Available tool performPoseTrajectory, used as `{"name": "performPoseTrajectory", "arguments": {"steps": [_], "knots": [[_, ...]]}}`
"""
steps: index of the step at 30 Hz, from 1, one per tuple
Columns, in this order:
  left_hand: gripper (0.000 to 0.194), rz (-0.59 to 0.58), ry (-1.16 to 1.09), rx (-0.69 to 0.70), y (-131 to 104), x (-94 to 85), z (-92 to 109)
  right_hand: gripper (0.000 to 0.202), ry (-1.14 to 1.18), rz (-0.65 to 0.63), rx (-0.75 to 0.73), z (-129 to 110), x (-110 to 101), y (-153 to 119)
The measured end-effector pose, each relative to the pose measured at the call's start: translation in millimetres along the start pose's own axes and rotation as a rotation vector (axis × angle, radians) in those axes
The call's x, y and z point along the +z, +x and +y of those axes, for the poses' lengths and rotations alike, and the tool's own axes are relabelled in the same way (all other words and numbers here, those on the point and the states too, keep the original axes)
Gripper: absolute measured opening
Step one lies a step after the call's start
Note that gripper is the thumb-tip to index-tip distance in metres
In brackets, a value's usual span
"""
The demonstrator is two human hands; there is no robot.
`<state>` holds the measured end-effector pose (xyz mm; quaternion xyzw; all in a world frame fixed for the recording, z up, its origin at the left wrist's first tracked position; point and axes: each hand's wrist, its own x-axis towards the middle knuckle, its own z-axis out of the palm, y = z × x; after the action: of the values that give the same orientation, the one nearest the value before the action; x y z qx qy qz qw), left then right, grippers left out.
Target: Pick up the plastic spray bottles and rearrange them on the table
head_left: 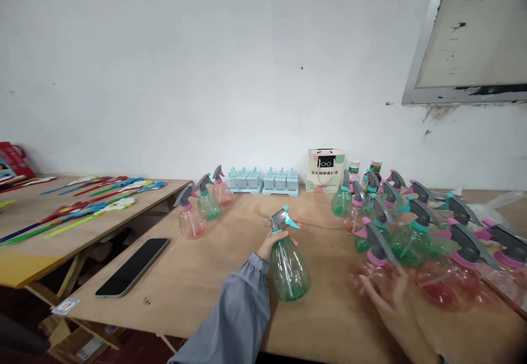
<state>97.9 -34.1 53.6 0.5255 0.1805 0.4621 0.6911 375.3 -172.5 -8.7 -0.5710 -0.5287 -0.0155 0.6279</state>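
My left hand [272,245] is closed round the neck of a green spray bottle [290,273], with its grey and turquoise trigger head above the fingers. The bottle tilts slightly, and its base is near the tabletop. At the right, my right hand [391,292] has its thumb and fingers on either side of a pink spray bottle [373,270] with a grey and pink head. Motion blurs this hand and the lower part of that bottle. Close beside it are a green spray bottle [411,243] and another pink spray bottle [447,279].
Several more spray bottles crowd the right side; three stand at the back left, one a pink bottle [192,222]. Along the wall are pale blue popsicle moulds [280,182] and a paper bag [325,172]. A phone [132,268] lies left. Another table [28,216] holds colourful hand-shaped sticks.
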Motion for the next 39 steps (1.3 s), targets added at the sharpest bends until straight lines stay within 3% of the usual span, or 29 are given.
{"name": "performPoseTrajectory", "arguments": {"steps": [5,8,10,16,20,24,27,32,39], "knots": [[0.06,-0.119,-0.009,-0.022,-0.5,1.4,-0.9,0.075,0.182,-0.267,-0.01,-16.4,68.9,22.1],[0.063,-0.106,-0.012,-0.003,-3.2,6.3,0.5,0.078,0.227,-0.271,0.01,-9.6,101.0,46.0],[0.063,-0.108,-0.023,0.013,-6.0,10.4,2.6,0.081,0.245,-0.245,0.025,-2.8,111.6,53.8],[0.044,-0.105,-0.072,0.038,-8.9,14.8,-4.3,0.079,0.277,-0.172,0.012,7.0,110.0,45.4],[0.033,-0.248,-0.154,0.017,-8.9,14.1,-18.8,0.078,0.29,-0.172,0.006,8.4,108.9,42.9],[0.04,-0.312,-0.139,0.036,-9.6,19.0,-21.1,0.076,0.296,-0.182,-0.009,10.2,110.6,44.5],[0.043,-0.26,-0.138,0.08,-10.0,20.8,-16.8,0.074,0.288,-0.181,-0.015,11.0,110.5,44.5],[0.031,-0.071,-0.127,0.096,-10.5,18.3,-11.1,0.077,0.259,-0.172,-0.024,12.6,109.9,44.4],[0.039,0.003,-0.159,0.11,-8.9,19.0,-8.5,0.076,0.235,-0.176,-0.03,13.3,108.7,44.6]]}}
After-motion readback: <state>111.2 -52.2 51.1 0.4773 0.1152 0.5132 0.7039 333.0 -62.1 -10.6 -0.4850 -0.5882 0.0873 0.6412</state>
